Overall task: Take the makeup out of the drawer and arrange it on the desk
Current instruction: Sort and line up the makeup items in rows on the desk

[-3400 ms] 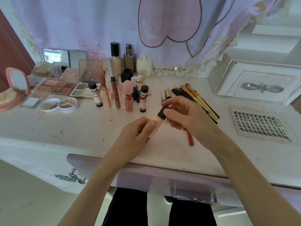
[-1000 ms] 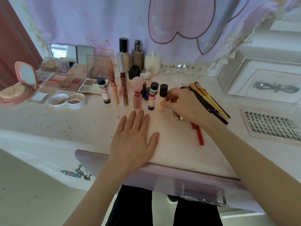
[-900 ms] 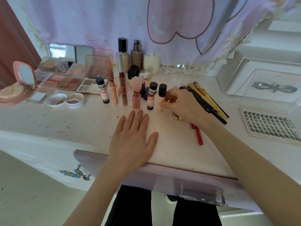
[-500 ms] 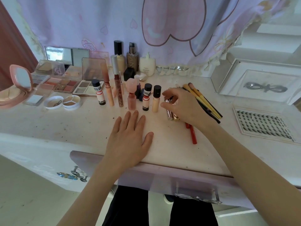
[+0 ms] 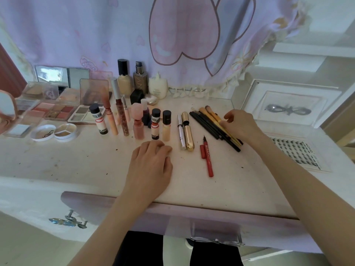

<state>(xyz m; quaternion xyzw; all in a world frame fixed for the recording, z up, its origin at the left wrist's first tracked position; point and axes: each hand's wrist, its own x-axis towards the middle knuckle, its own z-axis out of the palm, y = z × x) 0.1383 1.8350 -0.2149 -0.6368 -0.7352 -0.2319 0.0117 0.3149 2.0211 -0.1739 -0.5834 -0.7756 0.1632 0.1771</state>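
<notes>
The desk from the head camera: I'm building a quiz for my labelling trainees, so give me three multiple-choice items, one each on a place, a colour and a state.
1. Where does the red pen lie?
A. Between the gold tube and the bundle of brushes
B. On the eyeshadow palette
C. In the drawer

2. What colour is the cap of the small peach bottle at the right end of the standing row?
A. White
B. Black
C. Gold

3. What is the right hand doing?
A. Resting flat on bare desk
B. Lifting the gold tube
C. Touching the bundle of brushes

Answers:
1 A: it lies on the desk right of the tube, in front of the brushes.
2 B: its cap is black.
3 C: its fingers rest on the brush handles.
</notes>
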